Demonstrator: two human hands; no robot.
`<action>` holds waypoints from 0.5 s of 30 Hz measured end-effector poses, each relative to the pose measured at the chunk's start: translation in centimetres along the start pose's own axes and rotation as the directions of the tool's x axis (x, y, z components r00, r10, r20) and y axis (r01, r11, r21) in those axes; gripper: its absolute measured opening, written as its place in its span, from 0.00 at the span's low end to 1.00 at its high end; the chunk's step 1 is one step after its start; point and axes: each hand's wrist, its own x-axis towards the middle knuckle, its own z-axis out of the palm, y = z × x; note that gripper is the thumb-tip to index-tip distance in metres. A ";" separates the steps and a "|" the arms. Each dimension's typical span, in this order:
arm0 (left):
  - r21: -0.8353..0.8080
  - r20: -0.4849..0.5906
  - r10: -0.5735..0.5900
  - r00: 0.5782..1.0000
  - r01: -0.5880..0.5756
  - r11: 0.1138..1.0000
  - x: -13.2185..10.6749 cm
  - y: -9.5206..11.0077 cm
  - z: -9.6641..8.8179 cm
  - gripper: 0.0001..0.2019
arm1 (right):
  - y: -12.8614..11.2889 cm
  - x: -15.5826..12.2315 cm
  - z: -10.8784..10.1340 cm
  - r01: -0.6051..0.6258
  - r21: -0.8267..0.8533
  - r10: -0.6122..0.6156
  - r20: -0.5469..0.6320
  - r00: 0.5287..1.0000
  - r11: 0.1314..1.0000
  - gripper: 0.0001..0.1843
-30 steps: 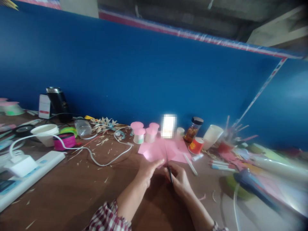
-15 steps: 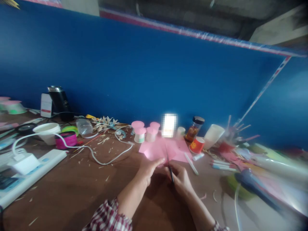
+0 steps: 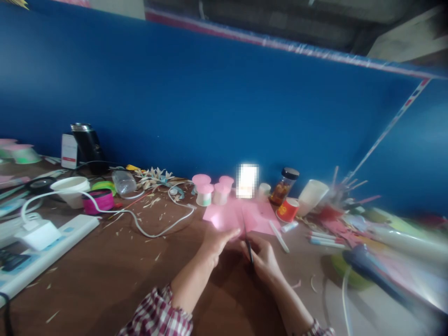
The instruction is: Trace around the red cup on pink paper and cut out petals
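Observation:
A pink paper sheet (image 3: 226,215) lies on the brown table (image 3: 115,270) in front of me. My left hand (image 3: 215,240) pinches the near edge of the sheet with closed fingers. Beside it my right hand (image 3: 263,259) is closed round the dark handles of a pair of scissors (image 3: 247,238). The thin blades point away from me into the paper.
Behind the paper stand pink-topped small cups (image 3: 205,193), a brown jar (image 3: 284,186), a red cup (image 3: 287,209) and a white cup (image 3: 312,197). A power strip (image 3: 42,249) with white cable lies left. Markers (image 3: 322,240) and a dark glue gun (image 3: 374,273) lie right. A blue partition (image 3: 224,107) backs the table.
Both hands keep their hold and stay in place; the view has drifted slightly, so the things on the table appear a little to the right.

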 end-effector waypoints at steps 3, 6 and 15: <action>0.024 0.046 0.023 0.999 -0.024 0.999 -0.3 0.3 0.1 0.28 | -0.1 0.0 0.0 0.000 0.001 0.000 -0.003 1.000 1.000 0.13; -0.002 0.090 0.061 0.994 -0.061 0.998 -0.7 0.7 0.0 0.27 | -0.4 0.0 0.0 0.001 -0.005 -0.001 -0.009 1.000 1.000 0.13; 0.005 0.096 0.004 0.995 -0.004 1.000 0.4 -0.1 -0.2 0.28 | -0.6 0.1 0.0 0.005 -0.015 -0.005 -0.022 1.000 1.000 0.12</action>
